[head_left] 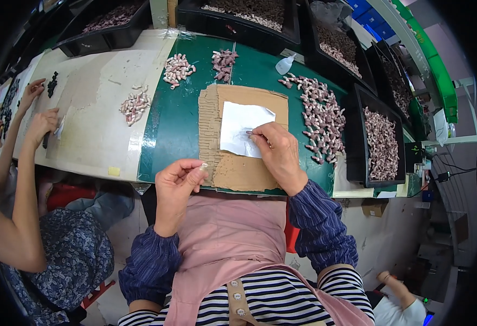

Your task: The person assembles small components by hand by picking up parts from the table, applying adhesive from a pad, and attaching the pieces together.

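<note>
Fingertips of right hand pin white paper on cardboard.

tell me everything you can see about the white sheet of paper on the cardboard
The white sheet of paper is small, roughly rectangular and thin, lying flat but slightly askew on a brown corrugated cardboard pad on the green table. The right hand presses its fingertips on the lower right part, holding a tiny piece against it. The sheet bears faint grey smudges there.
</note>
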Demonstrator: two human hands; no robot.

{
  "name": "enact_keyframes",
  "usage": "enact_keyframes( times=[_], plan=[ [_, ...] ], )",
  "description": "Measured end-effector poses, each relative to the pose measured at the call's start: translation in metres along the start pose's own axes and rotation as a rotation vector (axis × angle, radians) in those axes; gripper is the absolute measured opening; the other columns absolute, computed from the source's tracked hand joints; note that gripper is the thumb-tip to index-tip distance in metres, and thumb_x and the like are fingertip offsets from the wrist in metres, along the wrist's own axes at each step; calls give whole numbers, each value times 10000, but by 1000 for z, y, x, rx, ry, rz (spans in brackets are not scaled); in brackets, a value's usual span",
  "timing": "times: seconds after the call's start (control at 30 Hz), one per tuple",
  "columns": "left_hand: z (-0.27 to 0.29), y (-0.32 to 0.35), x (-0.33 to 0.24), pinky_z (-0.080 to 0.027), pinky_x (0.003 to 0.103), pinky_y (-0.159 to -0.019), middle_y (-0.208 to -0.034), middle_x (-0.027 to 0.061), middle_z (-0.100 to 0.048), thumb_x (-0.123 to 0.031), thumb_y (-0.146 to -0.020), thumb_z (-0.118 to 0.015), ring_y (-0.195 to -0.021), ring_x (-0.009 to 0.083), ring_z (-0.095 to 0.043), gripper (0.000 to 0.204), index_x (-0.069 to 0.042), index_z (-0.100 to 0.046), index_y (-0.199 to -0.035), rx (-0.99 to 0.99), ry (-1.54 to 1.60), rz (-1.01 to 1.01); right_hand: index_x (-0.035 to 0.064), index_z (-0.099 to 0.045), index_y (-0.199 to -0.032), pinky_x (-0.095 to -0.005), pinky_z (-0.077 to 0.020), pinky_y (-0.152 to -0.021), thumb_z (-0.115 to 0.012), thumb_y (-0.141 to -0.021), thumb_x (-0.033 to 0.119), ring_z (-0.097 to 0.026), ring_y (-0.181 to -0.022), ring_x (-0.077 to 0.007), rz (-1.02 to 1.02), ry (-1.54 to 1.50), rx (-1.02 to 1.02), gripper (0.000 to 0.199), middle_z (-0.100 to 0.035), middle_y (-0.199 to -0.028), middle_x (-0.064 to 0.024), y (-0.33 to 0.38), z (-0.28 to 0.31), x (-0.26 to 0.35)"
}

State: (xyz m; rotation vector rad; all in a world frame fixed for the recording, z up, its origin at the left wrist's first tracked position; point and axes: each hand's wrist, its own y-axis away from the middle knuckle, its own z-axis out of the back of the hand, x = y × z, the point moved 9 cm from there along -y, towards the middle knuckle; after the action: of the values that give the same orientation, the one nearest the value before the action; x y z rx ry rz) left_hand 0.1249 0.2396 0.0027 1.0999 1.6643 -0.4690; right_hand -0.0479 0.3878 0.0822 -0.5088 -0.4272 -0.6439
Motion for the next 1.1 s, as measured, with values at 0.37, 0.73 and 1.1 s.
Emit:
enact_keyframes(
  times=[0.37,0.73,1.1],
  plan=[
    [-19,3,-8,-547,217,-723,-930,77,-725,-4,-952,-680,-817,86,-665,139,45,-681,-1082,26,-30,-82,7,-680,-868,-415,-510,-659,-712,-830,20,-661,-768,-334,111,83,-16,52,-666,-843,-135,-5,-5,8],
    [-30,-1,-4,-524,207,-755,-940,27,-698,-6,-941,-700,-848,58,-633,126,31,-682,-1060,-5,-164,-164,0,-662,-877,-434,-506,-678,-686,-830,4,-645,-792,-355,104,110,-29,53,-652,-849,-147,-5,-3,6],
    [-35,1,-13,-538,236,-675,-898,51,-728,-12,-918,-718,-763,80,-653,102,10,-703,-1017,-72,-348,-292,-13,-694,-954,-301,-515,-655,-737,-855,-3,-668,-758,-199,-133,-494,-7,108,-692,-868,-116,25,1,31]
  ],
)
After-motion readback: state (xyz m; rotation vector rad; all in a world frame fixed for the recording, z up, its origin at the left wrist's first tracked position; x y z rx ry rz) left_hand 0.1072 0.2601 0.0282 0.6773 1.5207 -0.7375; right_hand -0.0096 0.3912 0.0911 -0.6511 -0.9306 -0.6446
